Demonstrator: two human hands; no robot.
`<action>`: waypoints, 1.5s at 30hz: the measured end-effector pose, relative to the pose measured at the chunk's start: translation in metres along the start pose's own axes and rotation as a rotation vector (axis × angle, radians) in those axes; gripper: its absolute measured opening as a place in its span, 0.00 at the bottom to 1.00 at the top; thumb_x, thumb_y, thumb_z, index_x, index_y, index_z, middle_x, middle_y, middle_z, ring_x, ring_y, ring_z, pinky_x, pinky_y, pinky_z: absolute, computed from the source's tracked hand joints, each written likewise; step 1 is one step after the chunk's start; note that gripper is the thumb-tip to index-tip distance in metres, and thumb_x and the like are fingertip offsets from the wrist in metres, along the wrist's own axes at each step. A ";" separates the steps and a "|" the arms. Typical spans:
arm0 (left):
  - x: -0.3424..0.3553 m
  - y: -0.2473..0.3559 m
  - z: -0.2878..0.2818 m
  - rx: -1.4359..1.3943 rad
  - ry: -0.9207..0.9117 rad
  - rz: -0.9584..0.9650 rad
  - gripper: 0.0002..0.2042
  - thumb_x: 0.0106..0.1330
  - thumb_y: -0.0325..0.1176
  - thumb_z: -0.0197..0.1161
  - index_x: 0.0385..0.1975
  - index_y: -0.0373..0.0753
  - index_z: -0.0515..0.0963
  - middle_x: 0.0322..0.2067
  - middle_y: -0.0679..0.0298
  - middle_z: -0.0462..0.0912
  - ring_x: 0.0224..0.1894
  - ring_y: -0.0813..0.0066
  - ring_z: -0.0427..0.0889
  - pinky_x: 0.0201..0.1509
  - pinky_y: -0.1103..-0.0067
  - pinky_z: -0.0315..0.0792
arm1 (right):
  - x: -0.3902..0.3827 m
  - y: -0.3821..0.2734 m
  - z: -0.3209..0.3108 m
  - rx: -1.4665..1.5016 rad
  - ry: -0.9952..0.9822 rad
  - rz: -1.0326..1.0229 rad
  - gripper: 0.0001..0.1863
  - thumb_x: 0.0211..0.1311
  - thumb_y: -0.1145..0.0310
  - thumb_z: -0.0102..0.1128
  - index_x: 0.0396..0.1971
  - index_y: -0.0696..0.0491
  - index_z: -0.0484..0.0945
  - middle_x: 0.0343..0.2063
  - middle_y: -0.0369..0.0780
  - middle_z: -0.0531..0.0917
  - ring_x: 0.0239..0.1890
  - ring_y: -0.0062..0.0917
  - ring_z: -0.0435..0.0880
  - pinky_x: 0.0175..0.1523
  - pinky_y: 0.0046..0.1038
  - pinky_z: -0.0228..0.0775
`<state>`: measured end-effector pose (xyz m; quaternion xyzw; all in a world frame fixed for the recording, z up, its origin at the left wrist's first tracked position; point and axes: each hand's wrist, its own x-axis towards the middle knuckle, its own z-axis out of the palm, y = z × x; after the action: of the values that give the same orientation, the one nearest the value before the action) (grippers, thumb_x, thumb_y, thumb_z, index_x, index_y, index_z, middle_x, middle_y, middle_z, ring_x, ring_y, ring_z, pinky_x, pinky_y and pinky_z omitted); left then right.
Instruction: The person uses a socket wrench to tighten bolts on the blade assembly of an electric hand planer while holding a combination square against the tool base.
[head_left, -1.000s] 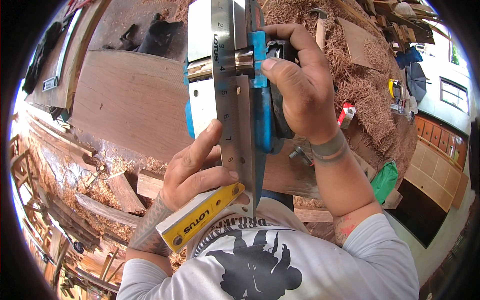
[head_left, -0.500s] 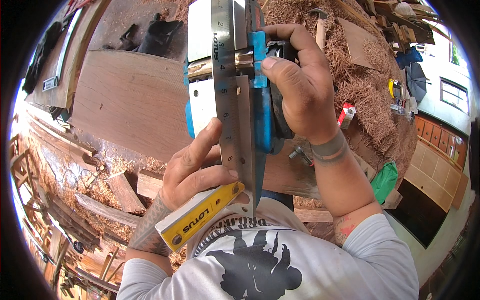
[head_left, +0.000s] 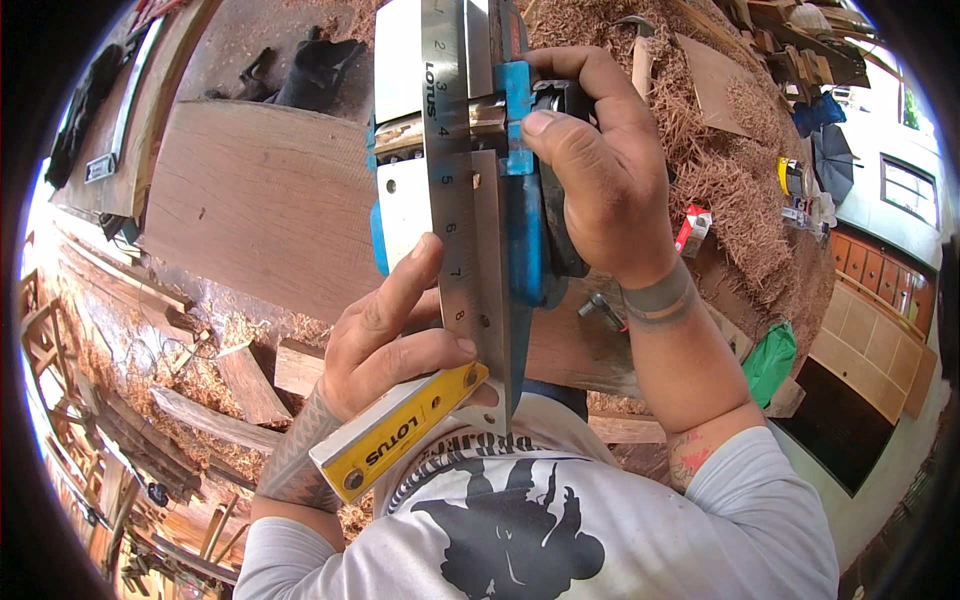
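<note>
Wide wooden plank (head_left: 250, 210): upper left of the frame, lying flat, brown, bare face up, partly behind the tool.

Wood shavings (head_left: 720, 170): thick reddish spread across the upper right, with loose offcuts lying in it.

Electric planer (head_left: 520, 200): upper centre, blue body with pale metal sole plate turned toward the camera, held upside down above the plank.

Try square (head_left: 455, 200): steel blade lying lengthwise along the planer's sole, running from the top edge down to centre; yellow stock (head_left: 400, 435) at lower centre, slanting down to the left.

Right hand (head_left: 600, 190): centre right, closed around the planer's blue side and dark handle, thumb pressed on the blue edge.

Left hand (head_left: 385, 330): centre, fingers closed on the square, forefinger stretched up along the steel blade, thumb on the yellow stock.

Green bag (head_left: 768, 362): right of centre, on the floor.

Small red box (head_left: 692, 230): right, among the shavings, just beside the right wrist.
</note>
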<state>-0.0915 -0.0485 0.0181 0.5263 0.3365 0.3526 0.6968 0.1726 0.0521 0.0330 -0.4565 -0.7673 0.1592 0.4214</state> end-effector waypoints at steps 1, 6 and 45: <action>0.000 -0.003 -0.002 0.056 -0.018 0.091 0.30 0.48 0.30 0.91 0.52 0.46 0.84 0.84 0.41 0.57 0.76 0.39 0.76 0.67 0.58 0.87 | 0.000 -0.001 0.000 0.013 -0.008 0.011 0.06 0.70 0.67 0.67 0.42 0.50 0.87 0.46 0.46 0.82 0.47 0.38 0.81 0.53 0.38 0.77; 0.005 -0.013 -0.005 0.119 -0.046 0.347 0.38 0.57 0.21 0.82 0.71 0.52 0.79 0.80 0.45 0.66 0.62 0.59 0.91 0.62 0.67 0.92 | 0.001 0.000 -0.001 -0.039 -0.006 -0.065 0.05 0.69 0.68 0.67 0.41 0.50 0.87 0.47 0.46 0.83 0.47 0.39 0.82 0.52 0.39 0.78; 0.017 -0.002 -0.001 0.192 -0.032 0.408 0.29 0.50 0.30 0.90 0.53 0.45 0.83 0.83 0.39 0.56 0.71 0.37 0.81 0.66 0.60 0.88 | 0.010 -0.025 -0.007 0.334 0.021 0.503 0.20 0.68 0.60 0.66 0.51 0.61 0.83 0.41 0.47 0.81 0.44 0.36 0.81 0.54 0.35 0.75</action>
<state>-0.0834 -0.0338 0.0144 0.6529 0.2441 0.4440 0.5630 0.1617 0.0460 0.0577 -0.5584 -0.5889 0.3777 0.4458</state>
